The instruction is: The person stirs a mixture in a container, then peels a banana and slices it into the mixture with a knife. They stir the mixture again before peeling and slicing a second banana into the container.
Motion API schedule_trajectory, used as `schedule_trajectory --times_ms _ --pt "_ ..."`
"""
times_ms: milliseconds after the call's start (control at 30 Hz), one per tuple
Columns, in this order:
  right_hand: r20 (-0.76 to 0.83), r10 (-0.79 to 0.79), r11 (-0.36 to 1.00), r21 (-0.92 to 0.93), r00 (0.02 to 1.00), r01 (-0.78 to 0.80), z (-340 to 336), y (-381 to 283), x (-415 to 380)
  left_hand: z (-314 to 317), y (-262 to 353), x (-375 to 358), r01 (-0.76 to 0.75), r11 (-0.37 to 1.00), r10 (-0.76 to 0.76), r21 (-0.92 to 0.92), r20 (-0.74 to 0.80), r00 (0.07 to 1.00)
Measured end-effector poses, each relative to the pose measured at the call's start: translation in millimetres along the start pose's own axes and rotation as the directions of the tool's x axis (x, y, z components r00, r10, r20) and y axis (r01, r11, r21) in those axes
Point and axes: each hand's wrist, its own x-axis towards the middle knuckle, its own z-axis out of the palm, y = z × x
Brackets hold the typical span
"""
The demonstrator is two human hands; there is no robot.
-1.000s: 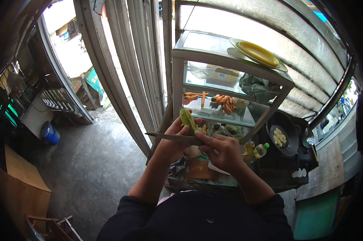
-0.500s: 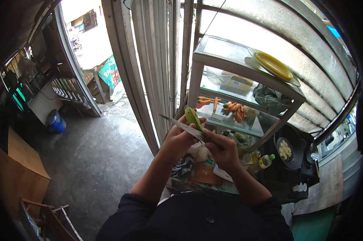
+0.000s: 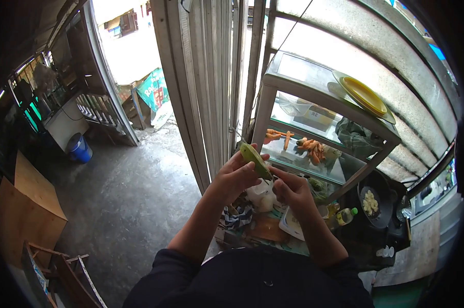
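Note:
A long, pale green vegetable (image 3: 254, 158), tapered in shape, lies tilted in my left hand (image 3: 234, 178), whose fingers are wrapped round it. At the vegetable's lower right end, my right hand (image 3: 292, 191) is closed in a pinch around a knife (image 3: 274, 178). Only a sliver of the knife shows; its blade is turned nearly edge-on or hidden. Both hands are held up in front of the glass cabinet, above the counter. Below them on the counter sits a white plastic bag (image 3: 262, 197).
A glass-shelved cabinet (image 3: 332, 95) stands ahead, with carrots (image 3: 311, 150) inside and a yellow plate (image 3: 364, 96) on top. A wok (image 3: 382, 215) holding pale pieces is at the right, beside a bottle (image 3: 343, 217). A brown board (image 3: 268, 228) lies on the counter.
The knife blade, earlier seen broadside pointing left across the vegetable, is now mostly out of sight. My right hand has shifted slightly to the right and down. The view has turned a little left.

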Motion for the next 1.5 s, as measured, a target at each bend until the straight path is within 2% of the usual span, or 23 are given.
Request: schedule_trajectory --times_ms 67,100,167,200,267,333,400,467,533,600,667,700,767,800,867,967,1067,1100,1167,1233,1500 --pt "0.043 -0.144 0.964 -0.220 0.989 0.150 -1 0 0 -4 -4 -2 0.004 1.000 -0.004 0.016 0.026 1.000" --pt "0.042 -0.144 0.964 -0.219 0.989 0.149 0 -2 -1 -7 -6 -3 0.007 0.999 -0.009 0.031 0.052 0.999" --pt "0.126 -0.151 0.889 -0.415 0.980 0.191 4 -10 -3 -11 -10 -1 0.004 1.000 -0.004 -0.006 0.052 0.999" --pt "0.126 -0.151 0.890 -0.414 0.981 0.190 5 -14 -5 -12 -11 0 -0.001 0.999 0.003 -0.043 0.054 0.999" --pt "0.155 -0.155 0.810 -0.546 0.976 0.215 6 -20 -6 -13 -13 -2 0.008 1.000 -0.008 0.016 0.020 1.000" --pt "0.192 -0.172 0.774 -0.580 0.966 0.253 4 -22 -7 -13 -12 -5 0.021 0.997 -0.020 0.076 -0.013 1.000" --pt "0.227 -0.186 0.737 -0.611 0.956 0.289 4 -24 -8 -12 -10 -8 0.036 0.999 -0.037 0.016 0.088 0.995" --pt "0.232 -0.204 0.649 -0.695 0.951 0.309 5 -26 -10 -12 -12 -9 0.050 0.998 -0.052 0.028 0.068 0.996" --pt "0.206 -0.216 0.614 -0.731 0.954 0.297 9 -26 -13 -10 -13 -11 0.054 0.985 -0.057 0.166 0.017 0.998" --pt "0.183 -0.233 0.576 -0.765 0.955 0.287 9 -20 -15 -9 -12 -10 0.059 0.977 -0.066 0.203 0.027 0.997" --pt "0.234 -0.404 0.447 -0.794 0.884 0.413 5 -6 -15 -5 -11 -9 0.062 0.969 -0.073 0.237 0.036 0.997" --pt "0.232 -0.403 0.447 -0.794 0.885 0.412 6 -6 -17 -1 -8 -10 0.076 0.972 -0.090 0.222 0.057 0.994" --pt "0.208 -0.456 0.335 -0.861 0.866 0.383 11 -8 -21 1 -8 -8 0.089 0.974 -0.107 0.207 0.079 0.991" --pt "0.207 -0.456 0.335 -0.861 0.866 0.382 12 -8 -21 0 -9 -7 0.077 0.971 -0.098 0.226 0.085 0.992" --pt "0.199 -0.545 0.294 -0.864 0.814 0.408 13 -6 -22 0 -10 -5 0.064 0.968 -0.089 0.243 0.096 0.991" --pt "0.148 -0.588 0.356 -0.835 0.795 0.419 15 -1 -22 0 -10 -3 0.050 0.971 -0.081 0.233 0.123 0.989" --pt "0.088 -0.625 0.410 -0.809 0.776 0.421 14 7 -21 -4 -11 -3 0.113 0.973 -0.143 0.199 0.140 0.980" --pt "0.088 -0.625 0.409 -0.809 0.776 0.422 14 7 -22 -3 -11 -4 0.126 0.970 -0.156 0.209 0.132 0.979" --pt "0.038 -0.579 0.514 -0.758 0.815 0.401 14 6 -23 -3 -13 -4 0.139 0.966 -0.169 0.220 0.124 0.978" --pt "0.032 -0.597 0.529 -0.735 0.801 0.424 12 11 -21 -6 -18 -3 0.129 0.983 -0.152 0.134 0.184 0.971" --pt "-0.037 -0.565 0.642 -0.648 0.824 0.411 9 13 -24 -14 -20 2 0.165 0.967 -0.212 0.194 0.253 0.944"
